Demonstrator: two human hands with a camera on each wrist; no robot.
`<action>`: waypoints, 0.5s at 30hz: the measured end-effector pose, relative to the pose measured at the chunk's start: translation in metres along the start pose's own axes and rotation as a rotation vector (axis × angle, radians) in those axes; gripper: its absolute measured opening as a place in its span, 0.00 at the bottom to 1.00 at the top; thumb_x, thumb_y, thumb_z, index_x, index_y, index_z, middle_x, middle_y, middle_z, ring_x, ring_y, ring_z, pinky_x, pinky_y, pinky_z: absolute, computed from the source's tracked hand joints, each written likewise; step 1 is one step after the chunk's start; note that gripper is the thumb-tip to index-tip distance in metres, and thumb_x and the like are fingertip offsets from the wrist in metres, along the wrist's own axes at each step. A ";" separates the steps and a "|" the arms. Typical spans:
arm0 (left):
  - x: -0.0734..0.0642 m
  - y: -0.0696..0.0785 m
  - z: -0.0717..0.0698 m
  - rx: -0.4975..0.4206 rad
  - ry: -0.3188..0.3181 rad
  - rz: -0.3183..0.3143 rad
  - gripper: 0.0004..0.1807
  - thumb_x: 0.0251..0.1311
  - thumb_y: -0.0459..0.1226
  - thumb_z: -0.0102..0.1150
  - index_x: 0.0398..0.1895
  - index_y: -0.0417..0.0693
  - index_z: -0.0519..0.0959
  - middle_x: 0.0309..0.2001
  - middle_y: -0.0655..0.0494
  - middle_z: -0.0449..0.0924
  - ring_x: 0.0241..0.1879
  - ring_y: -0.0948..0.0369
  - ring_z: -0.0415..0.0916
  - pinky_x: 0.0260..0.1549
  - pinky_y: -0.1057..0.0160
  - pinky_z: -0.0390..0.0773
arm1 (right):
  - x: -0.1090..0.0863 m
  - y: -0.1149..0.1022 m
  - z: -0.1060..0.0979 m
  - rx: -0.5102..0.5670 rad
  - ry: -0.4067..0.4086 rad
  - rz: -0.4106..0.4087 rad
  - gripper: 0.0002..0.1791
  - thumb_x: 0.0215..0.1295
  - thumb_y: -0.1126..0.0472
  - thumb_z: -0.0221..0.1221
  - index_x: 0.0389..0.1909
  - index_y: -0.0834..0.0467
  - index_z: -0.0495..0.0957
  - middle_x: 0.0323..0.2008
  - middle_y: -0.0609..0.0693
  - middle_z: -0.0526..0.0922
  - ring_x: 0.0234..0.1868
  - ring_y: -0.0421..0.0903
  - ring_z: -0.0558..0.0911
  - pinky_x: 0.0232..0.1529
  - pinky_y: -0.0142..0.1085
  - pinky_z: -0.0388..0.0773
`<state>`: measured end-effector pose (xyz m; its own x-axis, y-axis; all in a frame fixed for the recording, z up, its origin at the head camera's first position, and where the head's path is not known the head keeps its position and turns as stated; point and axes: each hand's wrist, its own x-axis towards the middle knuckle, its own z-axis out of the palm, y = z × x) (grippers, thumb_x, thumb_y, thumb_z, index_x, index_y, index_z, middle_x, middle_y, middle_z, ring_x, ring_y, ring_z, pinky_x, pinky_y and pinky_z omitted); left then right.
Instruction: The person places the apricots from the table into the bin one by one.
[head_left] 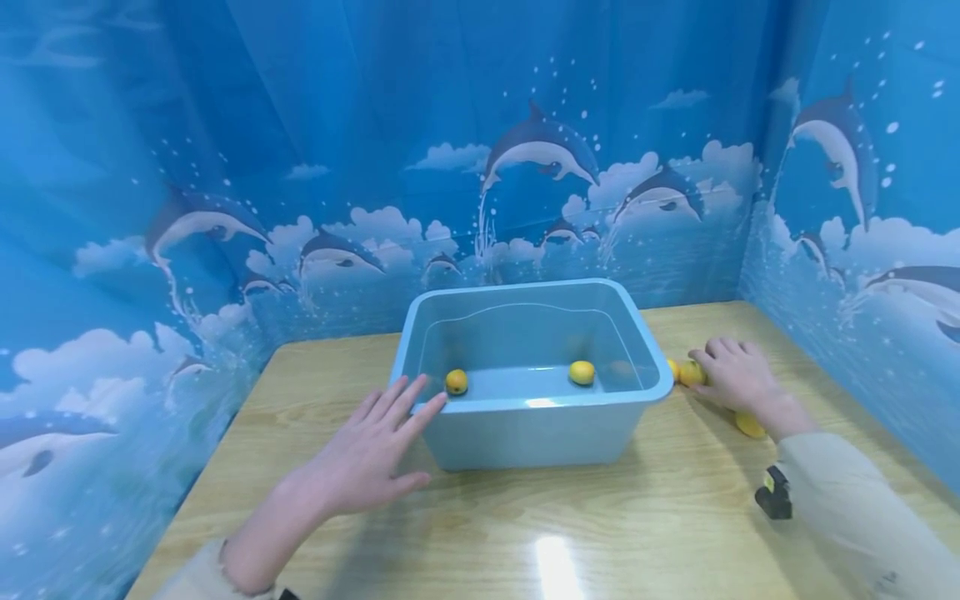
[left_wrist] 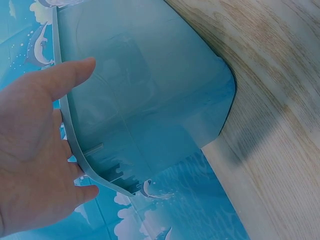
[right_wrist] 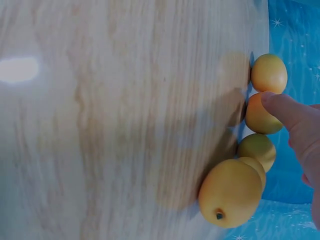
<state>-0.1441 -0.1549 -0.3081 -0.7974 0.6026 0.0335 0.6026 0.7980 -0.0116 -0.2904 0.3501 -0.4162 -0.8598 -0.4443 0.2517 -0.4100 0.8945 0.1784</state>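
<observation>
A light blue plastic bin (head_left: pixel 525 437) stands on the table, with one small orange-yellow fruit (head_left: pixel 456 382) and one yellow fruit (head_left: pixel 581 372) inside. My left hand (head_left: pixel 375 458) is spread at the bin's near left corner, fingers straight over the rim; the left wrist view has the thumb raised beside the bin wall (left_wrist: pixel 150 85). Right of the bin, my right hand (head_left: pixel 738 375) holds a yellow fruit (right_wrist: pixel 262 117), thumb tip on its upper side. Several similar fruits line up with it, among them a round one (right_wrist: pixel 269 73) and a larger oval one with a dark stem end (right_wrist: pixel 231 194).
The wooden table (head_left: pixel 480 533) reaches back to a blue dolphin-print curtain (head_left: pixel 375 125), which also runs along both sides. A yellow fruit (head_left: pixel 750 424) lies beneath the right wrist. A small black device (head_left: pixel 774 493) is fixed at the right sleeve.
</observation>
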 end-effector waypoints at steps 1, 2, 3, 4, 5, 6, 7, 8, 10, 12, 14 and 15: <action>0.000 0.000 0.000 -0.002 -0.001 -0.001 0.49 0.56 0.55 0.59 0.74 0.54 0.43 0.73 0.44 0.38 0.69 0.43 0.40 0.62 0.38 0.50 | 0.000 0.000 0.001 -0.001 0.004 -0.002 0.32 0.48 0.47 0.68 0.48 0.66 0.75 0.34 0.59 0.72 0.42 0.60 0.71 0.39 0.55 0.68; 0.000 0.000 0.000 -0.005 -0.002 -0.001 0.49 0.56 0.55 0.59 0.74 0.54 0.43 0.73 0.44 0.37 0.70 0.43 0.40 0.62 0.38 0.50 | 0.000 0.000 0.003 -0.004 0.009 -0.005 0.32 0.48 0.48 0.68 0.48 0.66 0.75 0.34 0.59 0.72 0.41 0.60 0.71 0.38 0.54 0.68; 0.000 0.000 0.001 -0.007 -0.002 -0.003 0.49 0.56 0.55 0.59 0.74 0.54 0.43 0.73 0.44 0.37 0.70 0.43 0.39 0.62 0.38 0.49 | -0.001 0.001 0.004 -0.006 0.013 -0.008 0.31 0.48 0.48 0.68 0.47 0.66 0.75 0.33 0.59 0.72 0.41 0.60 0.71 0.37 0.53 0.68; 0.000 0.000 0.001 -0.008 0.001 -0.002 0.49 0.56 0.54 0.59 0.74 0.54 0.43 0.73 0.44 0.37 0.70 0.43 0.39 0.62 0.38 0.49 | -0.001 0.001 0.005 -0.009 0.015 -0.010 0.31 0.48 0.48 0.68 0.47 0.66 0.75 0.33 0.58 0.71 0.40 0.59 0.71 0.37 0.53 0.68; 0.000 0.000 0.001 -0.009 0.002 -0.004 0.49 0.56 0.54 0.59 0.74 0.54 0.43 0.73 0.44 0.37 0.70 0.43 0.39 0.62 0.38 0.49 | -0.001 0.001 0.006 -0.012 0.015 -0.011 0.31 0.48 0.48 0.68 0.47 0.66 0.75 0.33 0.58 0.71 0.40 0.59 0.71 0.36 0.52 0.68; 0.000 0.000 0.001 -0.009 0.005 -0.003 0.49 0.55 0.54 0.59 0.74 0.54 0.43 0.73 0.44 0.37 0.70 0.43 0.39 0.62 0.38 0.49 | -0.001 0.001 0.007 -0.015 0.017 -0.012 0.30 0.48 0.49 0.68 0.47 0.66 0.75 0.33 0.58 0.71 0.40 0.59 0.71 0.36 0.52 0.68; -0.001 0.000 0.001 -0.009 0.006 -0.003 0.49 0.55 0.54 0.59 0.74 0.54 0.44 0.73 0.44 0.37 0.70 0.43 0.39 0.62 0.38 0.49 | -0.001 0.002 0.008 -0.018 0.016 -0.012 0.30 0.48 0.49 0.68 0.47 0.66 0.75 0.33 0.58 0.71 0.40 0.59 0.71 0.36 0.52 0.68; -0.001 -0.001 0.002 -0.008 0.010 -0.001 0.49 0.55 0.54 0.60 0.74 0.53 0.44 0.73 0.44 0.37 0.70 0.43 0.40 0.62 0.38 0.50 | -0.001 0.002 0.009 -0.019 0.015 -0.012 0.30 0.48 0.50 0.68 0.47 0.66 0.75 0.33 0.58 0.71 0.40 0.60 0.71 0.36 0.52 0.67; -0.001 -0.001 0.002 -0.003 0.017 0.002 0.49 0.55 0.54 0.60 0.74 0.53 0.44 0.73 0.44 0.38 0.69 0.43 0.40 0.62 0.39 0.50 | 0.000 0.002 0.009 -0.023 0.011 -0.011 0.30 0.48 0.50 0.68 0.47 0.66 0.75 0.33 0.58 0.71 0.40 0.60 0.71 0.36 0.52 0.67; -0.001 -0.001 0.002 0.000 0.020 0.006 0.49 0.55 0.54 0.60 0.74 0.53 0.44 0.73 0.44 0.38 0.69 0.43 0.40 0.62 0.39 0.50 | 0.000 0.002 0.010 -0.024 0.006 -0.005 0.30 0.48 0.50 0.68 0.46 0.66 0.75 0.33 0.58 0.71 0.41 0.60 0.71 0.36 0.52 0.67; 0.000 -0.001 0.002 0.004 0.021 0.008 0.49 0.55 0.54 0.59 0.74 0.54 0.44 0.73 0.44 0.38 0.69 0.43 0.40 0.62 0.39 0.51 | 0.001 0.002 0.011 -0.026 -0.004 0.005 0.29 0.48 0.50 0.68 0.45 0.66 0.75 0.33 0.58 0.71 0.41 0.60 0.71 0.37 0.52 0.68; 0.000 -0.001 0.002 0.004 0.018 0.007 0.49 0.55 0.55 0.59 0.74 0.54 0.44 0.73 0.44 0.38 0.69 0.43 0.40 0.62 0.39 0.50 | 0.001 0.002 0.011 -0.025 -0.009 0.010 0.28 0.48 0.50 0.68 0.45 0.66 0.75 0.33 0.58 0.71 0.41 0.60 0.71 0.37 0.53 0.68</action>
<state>-0.1447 -0.1558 -0.3098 -0.7924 0.6078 0.0515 0.6078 0.7939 -0.0164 -0.2951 0.3519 -0.4264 -0.8666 -0.4349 0.2447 -0.3938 0.8972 0.2002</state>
